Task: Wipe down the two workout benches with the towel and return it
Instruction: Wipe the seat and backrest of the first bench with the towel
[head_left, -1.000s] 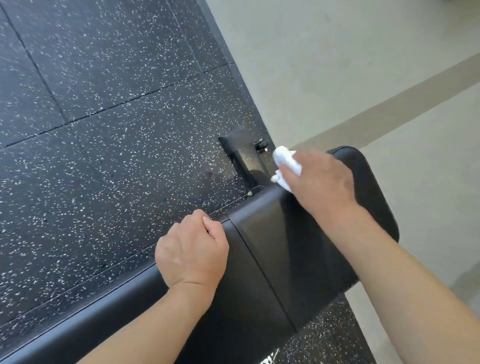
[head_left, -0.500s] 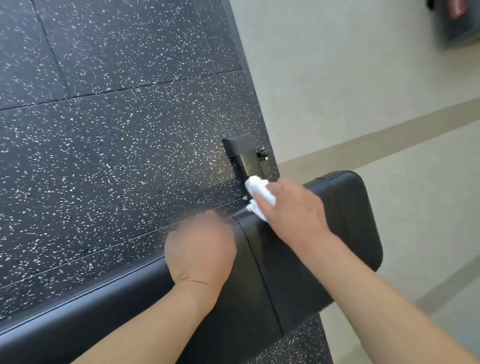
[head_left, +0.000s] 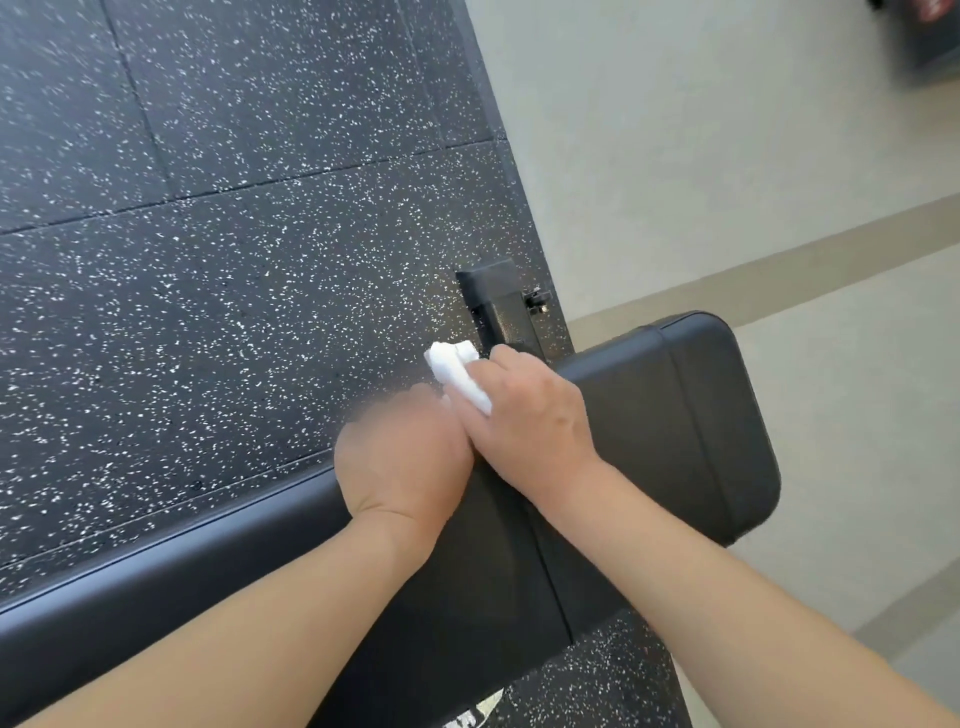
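Right hand (head_left: 530, 415) grips towel (head_left: 457, 374) at bench (head_left: 675, 415) edge; blurred left hand (head_left: 405, 457) seems fisted.

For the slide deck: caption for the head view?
Right hand wipes black bench edge with white towel; left hand rests on the pad.

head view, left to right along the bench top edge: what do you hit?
Black speckled rubber floor → left hand → white wadded towel → right hand → black padded bench end → pale smooth floor with tan stripe.
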